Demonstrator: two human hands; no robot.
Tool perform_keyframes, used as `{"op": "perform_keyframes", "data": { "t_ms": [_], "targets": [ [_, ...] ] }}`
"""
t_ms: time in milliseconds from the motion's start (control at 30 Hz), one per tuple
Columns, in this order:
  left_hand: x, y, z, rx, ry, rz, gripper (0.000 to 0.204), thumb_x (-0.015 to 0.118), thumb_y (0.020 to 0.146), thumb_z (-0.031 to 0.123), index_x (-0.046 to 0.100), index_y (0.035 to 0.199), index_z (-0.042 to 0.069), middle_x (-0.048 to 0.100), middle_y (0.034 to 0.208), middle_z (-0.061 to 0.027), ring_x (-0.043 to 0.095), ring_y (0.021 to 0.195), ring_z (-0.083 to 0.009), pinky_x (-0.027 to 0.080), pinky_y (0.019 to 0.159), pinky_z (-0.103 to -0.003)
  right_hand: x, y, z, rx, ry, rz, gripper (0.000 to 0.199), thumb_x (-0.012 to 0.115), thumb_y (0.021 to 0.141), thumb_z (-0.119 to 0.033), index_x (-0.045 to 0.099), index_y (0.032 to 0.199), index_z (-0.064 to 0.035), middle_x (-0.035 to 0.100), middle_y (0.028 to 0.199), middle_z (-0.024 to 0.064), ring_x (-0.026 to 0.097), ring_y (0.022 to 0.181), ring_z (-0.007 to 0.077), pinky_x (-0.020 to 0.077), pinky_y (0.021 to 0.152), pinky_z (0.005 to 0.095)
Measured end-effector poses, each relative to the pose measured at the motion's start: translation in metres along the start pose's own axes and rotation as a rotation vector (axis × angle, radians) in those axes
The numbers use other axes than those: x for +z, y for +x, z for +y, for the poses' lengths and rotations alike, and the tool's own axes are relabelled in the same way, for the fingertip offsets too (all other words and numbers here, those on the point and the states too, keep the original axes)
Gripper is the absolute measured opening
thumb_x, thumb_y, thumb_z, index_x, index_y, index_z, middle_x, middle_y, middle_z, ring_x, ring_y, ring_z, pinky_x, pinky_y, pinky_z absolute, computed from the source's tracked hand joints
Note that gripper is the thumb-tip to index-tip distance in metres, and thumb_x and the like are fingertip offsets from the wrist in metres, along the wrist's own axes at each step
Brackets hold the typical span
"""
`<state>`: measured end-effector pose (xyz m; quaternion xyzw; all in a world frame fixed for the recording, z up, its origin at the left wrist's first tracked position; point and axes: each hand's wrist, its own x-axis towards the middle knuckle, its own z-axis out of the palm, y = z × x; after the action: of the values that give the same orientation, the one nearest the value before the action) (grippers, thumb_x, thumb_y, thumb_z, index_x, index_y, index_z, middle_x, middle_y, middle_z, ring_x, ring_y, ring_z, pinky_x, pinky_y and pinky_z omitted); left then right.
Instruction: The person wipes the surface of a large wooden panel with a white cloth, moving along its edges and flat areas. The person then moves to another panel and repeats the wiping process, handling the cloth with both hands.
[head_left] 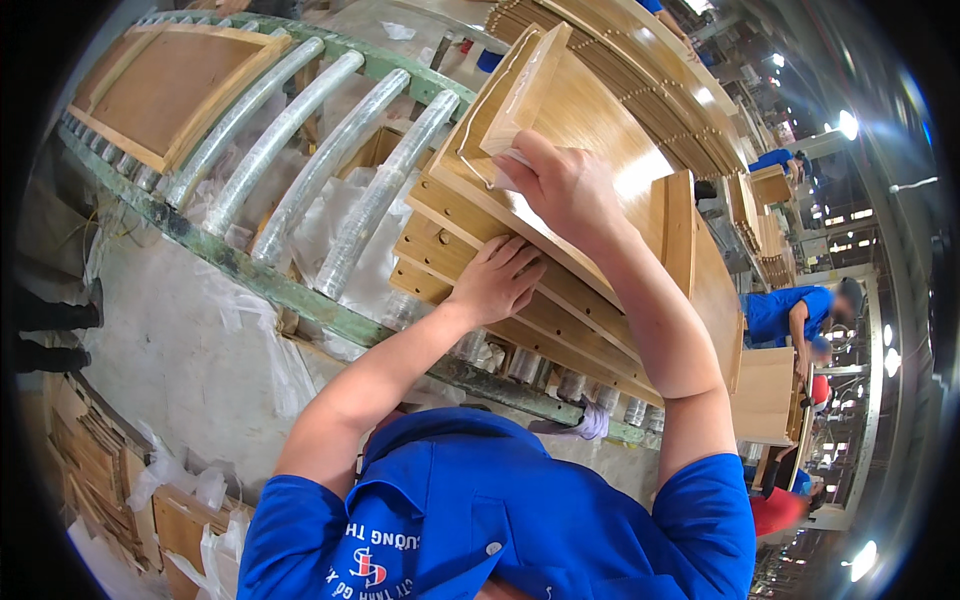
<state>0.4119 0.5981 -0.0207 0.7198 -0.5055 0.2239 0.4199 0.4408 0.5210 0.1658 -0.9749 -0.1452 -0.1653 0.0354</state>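
Note:
My right hand (572,190) is closed on a small white piece (506,172), perhaps cloth or paper, mostly hidden by the fingers. It presses this at the near left corner of a wooden panel (600,110) with raised side strips. A thin white line, like glue, runs along the panel's left edge. Below lie more stacked wooden pieces (422,240) with round holes drilled in their ends. My left hand (497,280) rests on the side of this stack, its fingers stretched out and holding nothing.
The stack lies on a green-framed roller conveyor (180,235) with plastic-wrapped rollers. Another framed panel (165,85) sits farther left on it. Long rows of boards (690,130) stand beyond the stack. Co-workers in blue (785,315) work at the right. Wood scraps (95,450) lie lower left.

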Motion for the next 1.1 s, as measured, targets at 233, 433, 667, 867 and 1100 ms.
{"op": "perform_keyframes", "data": {
  "t_ms": [233, 433, 667, 867, 1100],
  "targets": [
    [0.004, -0.001, 0.004, -0.013, 0.013, -0.043, 0.034, 0.062, 0.075, 0.023, 0.059, 0.108, 0.012, 0.052, 0.116, -0.0069, 0.044, 0.112, -0.0258, 0.035, 0.096, -0.039, 0.006, -0.004, 0.001, 0.003, 0.004, 0.059, 0.030, 0.058, 0.089, -0.029, 0.047, 0.070, -0.0073, 0.052, 0.050, 0.0123, 0.054, 0.049, 0.0338, 0.0427, 0.045, 0.0415],
    [0.003, -0.001, -0.001, 0.013, 0.041, -0.063, 0.036, 0.063, 0.075, 0.024, 0.059, 0.109, 0.012, 0.052, 0.116, -0.0061, 0.045, 0.112, -0.0252, 0.036, 0.096, -0.039, 0.001, -0.015, 0.003, 0.039, 0.024, 0.059, 0.030, 0.057, 0.089, -0.029, 0.048, 0.071, -0.0069, 0.051, 0.050, 0.0125, 0.054, 0.049, 0.0339, 0.0419, 0.046, 0.0413],
    [0.006, -0.002, 0.000, 0.013, 0.096, -0.082, 0.039, 0.064, 0.074, 0.026, 0.059, 0.111, 0.015, 0.052, 0.118, -0.0033, 0.044, 0.116, -0.0220, 0.035, 0.098, -0.038, -0.010, -0.049, 0.022, 0.139, -0.012, 0.039, 0.029, 0.057, 0.089, -0.029, 0.049, 0.072, -0.0067, 0.055, 0.053, 0.0128, 0.056, 0.052, 0.0340, 0.0443, 0.048, 0.0424],
    [0.009, -0.001, -0.002, 0.050, 0.135, -0.087, 0.039, 0.064, 0.076, 0.028, 0.059, 0.113, 0.016, 0.053, 0.113, -0.0039, 0.047, 0.107, -0.0234, 0.035, 0.094, -0.039, -0.014, -0.095, 0.045, 0.241, -0.025, 0.050, 0.028, 0.058, 0.088, -0.030, 0.050, 0.073, -0.0068, 0.057, 0.055, 0.0135, 0.058, 0.053, 0.0345, 0.0442, 0.049, 0.0433],
    [0.012, -0.001, 0.001, 0.036, 0.182, -0.121, 0.037, 0.062, 0.078, 0.030, 0.060, 0.112, 0.017, 0.054, 0.111, -0.0052, 0.047, 0.108, -0.0243, 0.033, 0.093, -0.039, -0.027, -0.158, 0.061, 0.458, 0.026, 0.080, 0.026, 0.059, 0.088, -0.025, 0.049, 0.074, -0.0057, 0.059, 0.062, 0.0142, 0.059, 0.060, 0.0352, 0.0445, 0.052, 0.0431]
  ]
}}
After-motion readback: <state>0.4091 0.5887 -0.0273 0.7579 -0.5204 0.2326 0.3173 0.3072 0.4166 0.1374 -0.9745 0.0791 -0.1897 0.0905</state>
